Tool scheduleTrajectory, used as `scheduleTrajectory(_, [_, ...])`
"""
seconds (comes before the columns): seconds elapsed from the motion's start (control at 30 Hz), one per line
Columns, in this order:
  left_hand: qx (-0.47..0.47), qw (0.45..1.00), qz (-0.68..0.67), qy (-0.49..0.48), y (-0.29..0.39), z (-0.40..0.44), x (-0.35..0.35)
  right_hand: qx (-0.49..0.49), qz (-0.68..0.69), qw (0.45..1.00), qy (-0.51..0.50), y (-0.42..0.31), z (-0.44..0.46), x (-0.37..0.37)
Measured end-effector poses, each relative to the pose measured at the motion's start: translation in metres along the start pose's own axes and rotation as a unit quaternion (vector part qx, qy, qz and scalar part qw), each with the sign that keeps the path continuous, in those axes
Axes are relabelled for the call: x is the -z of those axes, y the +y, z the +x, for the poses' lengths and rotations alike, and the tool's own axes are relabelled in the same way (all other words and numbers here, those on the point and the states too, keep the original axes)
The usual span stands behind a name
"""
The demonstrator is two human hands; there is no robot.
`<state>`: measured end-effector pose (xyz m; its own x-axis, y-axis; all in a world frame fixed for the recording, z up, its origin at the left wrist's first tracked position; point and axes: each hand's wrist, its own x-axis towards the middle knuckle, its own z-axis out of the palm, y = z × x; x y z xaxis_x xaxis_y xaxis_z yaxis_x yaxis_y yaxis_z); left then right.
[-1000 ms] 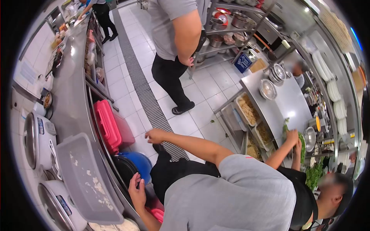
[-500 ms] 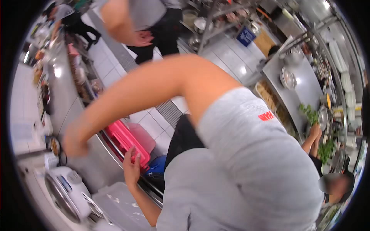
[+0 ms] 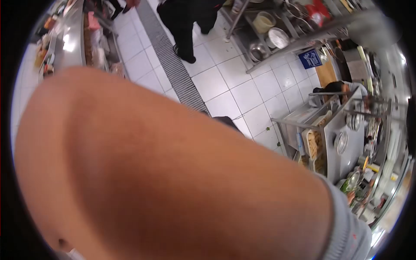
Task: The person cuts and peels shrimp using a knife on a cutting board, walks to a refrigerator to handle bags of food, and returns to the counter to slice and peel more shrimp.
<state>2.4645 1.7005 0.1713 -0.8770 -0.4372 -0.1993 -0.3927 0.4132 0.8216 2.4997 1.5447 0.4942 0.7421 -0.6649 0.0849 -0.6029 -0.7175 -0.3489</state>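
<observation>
A bare, bent arm of mine, seemingly the right arm (image 3: pixel 186 173), fills the lower left and middle of the head view, very close to the camera. Its grey sleeve (image 3: pixel 346 234) shows at the lower right. Neither my left hand nor my right hand can be seen. Whatever they touch or hold is hidden behind the arm or outside the picture.
A long steel counter (image 3: pixel 69 37) runs at upper left. A floor grate (image 3: pixel 173 73) crosses the white tiles, near a person's dark-trousered legs (image 3: pixel 180 28). Pots (image 3: pixel 277 38) stand on a rack. At right, a steel table (image 3: pixel 336 158) holds bowls, with food trays (image 3: pixel 313 144) below.
My raised arm has come much closer to the camera. Both hands, the pink container and the left-hand scale have dropped out of sight, and the view has shifted.
</observation>
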Motion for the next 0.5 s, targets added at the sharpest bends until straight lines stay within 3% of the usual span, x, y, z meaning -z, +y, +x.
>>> scheduleTrajectory(0.27, [-0.043,0.997,0.048,0.052,-0.037,0.097,0.037,0.071,-0.01,0.997,0.011,0.083,0.035,0.049])
scheduleTrajectory(0.47, [0.005,0.991,0.102,0.088,-0.08,0.153,0.13,0.017,0.087,0.992,0.084,0.265,-0.012,-0.011])
scheduleTrajectory(0.5, [-0.004,0.99,0.098,0.102,-0.076,0.176,0.144,0.058,0.03,0.986,0.152,0.305,-0.005,-0.052])
